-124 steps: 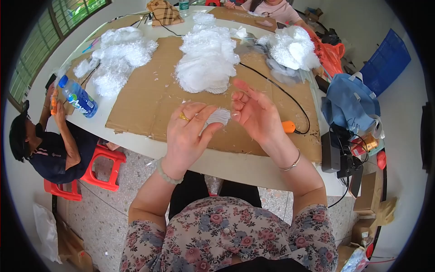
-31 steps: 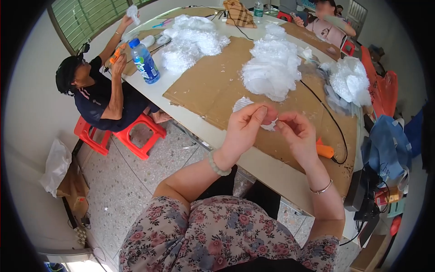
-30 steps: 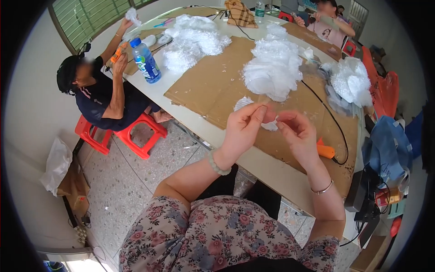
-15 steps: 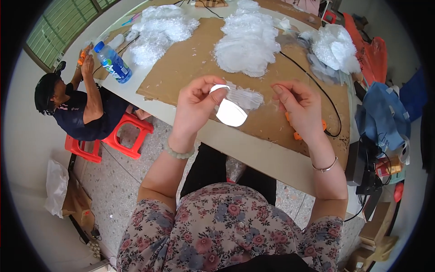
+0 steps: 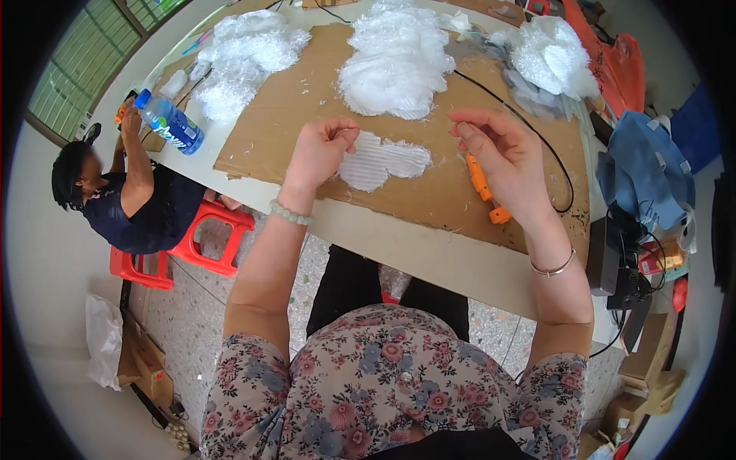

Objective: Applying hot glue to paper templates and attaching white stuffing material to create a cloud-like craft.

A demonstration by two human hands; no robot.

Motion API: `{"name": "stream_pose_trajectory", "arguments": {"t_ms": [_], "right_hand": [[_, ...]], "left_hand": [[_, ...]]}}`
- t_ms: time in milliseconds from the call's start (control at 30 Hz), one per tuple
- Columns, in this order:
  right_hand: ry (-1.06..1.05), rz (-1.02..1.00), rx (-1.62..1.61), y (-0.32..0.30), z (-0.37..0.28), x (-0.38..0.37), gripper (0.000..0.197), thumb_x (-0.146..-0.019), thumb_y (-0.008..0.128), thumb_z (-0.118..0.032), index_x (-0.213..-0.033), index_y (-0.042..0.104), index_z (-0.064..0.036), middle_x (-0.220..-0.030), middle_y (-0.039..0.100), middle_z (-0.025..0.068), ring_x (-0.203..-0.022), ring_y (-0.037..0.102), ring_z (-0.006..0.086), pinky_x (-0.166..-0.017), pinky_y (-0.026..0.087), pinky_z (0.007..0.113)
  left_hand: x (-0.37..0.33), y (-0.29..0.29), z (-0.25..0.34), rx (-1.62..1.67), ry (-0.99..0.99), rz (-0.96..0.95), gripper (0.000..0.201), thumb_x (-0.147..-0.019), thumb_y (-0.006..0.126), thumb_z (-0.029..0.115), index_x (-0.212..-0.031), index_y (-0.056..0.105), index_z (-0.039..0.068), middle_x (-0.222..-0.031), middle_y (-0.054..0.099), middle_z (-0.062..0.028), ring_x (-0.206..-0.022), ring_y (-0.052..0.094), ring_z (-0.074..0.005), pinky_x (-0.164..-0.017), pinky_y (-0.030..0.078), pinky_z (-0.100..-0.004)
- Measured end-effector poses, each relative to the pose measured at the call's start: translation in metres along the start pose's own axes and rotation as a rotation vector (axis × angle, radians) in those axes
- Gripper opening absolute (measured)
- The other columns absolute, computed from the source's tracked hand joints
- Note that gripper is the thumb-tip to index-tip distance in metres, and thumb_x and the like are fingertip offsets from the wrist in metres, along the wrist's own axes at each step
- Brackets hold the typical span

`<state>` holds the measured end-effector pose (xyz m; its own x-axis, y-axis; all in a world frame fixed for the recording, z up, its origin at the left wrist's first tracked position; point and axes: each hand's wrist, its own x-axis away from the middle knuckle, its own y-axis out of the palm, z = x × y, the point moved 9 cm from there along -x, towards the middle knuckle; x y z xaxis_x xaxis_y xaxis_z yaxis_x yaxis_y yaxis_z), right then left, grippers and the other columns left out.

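Note:
My left hand point(image 5: 326, 152) is closed in a pinch at the upper left edge of a white ribbed piece of cloth point(image 5: 372, 162) with frayed edges. The cloth sits over the cardboard, its right side narrowing into a rounded lobe; whether this is one piece or two overlapping cannot be made out. To the right, my right hand point(image 5: 494, 153) hovers with curled fingers, thumb and fingertips close together. Anything between them is too fine to see. An orange-handled tool point(image 5: 478, 178) lies on the cardboard, partly hidden below that hand.
A brown cardboard sheet point(image 5: 284, 138) covers much of the table. Fluffy white piles point(image 5: 395, 61) stand at the far side, crossed on the right by a black cable point(image 5: 521, 119). A blue-capped bottle point(image 5: 172, 126) stands left, near a seated person point(image 5: 134, 188).
The white piece by my left hand showed bright and smooth; now ribbed cloth shows there. My right fingertips have risen a little, and the whole view has shifted slightly.

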<state>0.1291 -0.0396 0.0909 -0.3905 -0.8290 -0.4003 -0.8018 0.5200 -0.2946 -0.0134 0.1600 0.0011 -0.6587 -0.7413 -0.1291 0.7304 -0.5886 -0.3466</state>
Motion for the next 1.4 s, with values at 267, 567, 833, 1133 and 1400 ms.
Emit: {"name": "stream_pose_trajectory", "arguments": {"t_ms": [267, 567, 833, 1133, 1400], "right_hand": [[-0.234, -0.066, 0.287, 0.020, -0.005, 0.000, 0.019, -0.085, 0.052, 0.003, -0.100, 0.063, 0.0011, -0.082, 0.057, 0.0072, -0.072, 0.055, 0.0152, -0.063, 0.045, 0.025], [-0.303, -0.091, 0.447, 0.026, 0.000, 0.000, 0.019, -0.081, 0.051, 0.005, -0.096, 0.063, 0.0013, -0.083, 0.057, 0.0102, -0.072, 0.056, 0.0235, -0.064, 0.045, 0.030], [-0.434, -0.236, 0.731, 0.067, 0.023, 0.014, 0.032, -0.072, 0.052, 0.006, -0.101, 0.065, -0.0025, -0.106, 0.061, 0.0103, -0.092, 0.054, 0.0273, -0.082, 0.045, 0.035], [-0.327, -0.356, 0.891, 0.083, 0.048, 0.015, 0.033, -0.077, 0.048, 0.000, -0.106, 0.064, -0.0068, -0.107, 0.061, 0.0049, -0.095, 0.052, 0.0230, -0.084, 0.038, 0.037], [-0.362, -0.345, 0.915, 0.083, 0.046, 0.015, 0.034, -0.077, 0.048, 0.001, -0.106, 0.064, -0.0069, -0.108, 0.062, 0.0047, -0.095, 0.052, 0.0227, -0.084, 0.038, 0.036]], "left_hand": [[0.004, 0.000, -0.009, 0.064, -0.108, -0.017, 0.015, -0.086, 0.062, 0.012, -0.090, 0.067, -0.002, -0.065, 0.060, -0.0005, -0.055, 0.048, -0.0048, -0.050, 0.038, -0.0219], [0.000, 0.006, -0.012, 0.056, -0.138, 0.024, 0.015, -0.084, 0.062, 0.010, -0.088, 0.066, -0.004, -0.065, 0.061, -0.0027, -0.057, 0.055, -0.0070, -0.051, 0.041, -0.0225], [-0.001, 0.011, -0.012, -0.055, -0.087, 0.034, 0.016, -0.083, 0.061, 0.009, -0.089, 0.066, -0.004, -0.066, 0.063, -0.0055, -0.059, 0.058, -0.0093, -0.054, 0.045, -0.0241], [0.008, -0.005, -0.006, -0.170, -0.043, 0.068, 0.018, -0.086, 0.062, 0.009, -0.100, 0.065, -0.001, -0.071, 0.061, -0.0005, -0.058, 0.051, -0.0046, -0.050, 0.041, -0.0194], [0.010, -0.011, -0.007, -0.079, 0.024, 0.101, 0.024, -0.080, 0.062, 0.004, -0.104, 0.064, 0.001, -0.072, 0.064, -0.0060, -0.059, 0.057, -0.0105, -0.054, 0.048, -0.0266]]}}
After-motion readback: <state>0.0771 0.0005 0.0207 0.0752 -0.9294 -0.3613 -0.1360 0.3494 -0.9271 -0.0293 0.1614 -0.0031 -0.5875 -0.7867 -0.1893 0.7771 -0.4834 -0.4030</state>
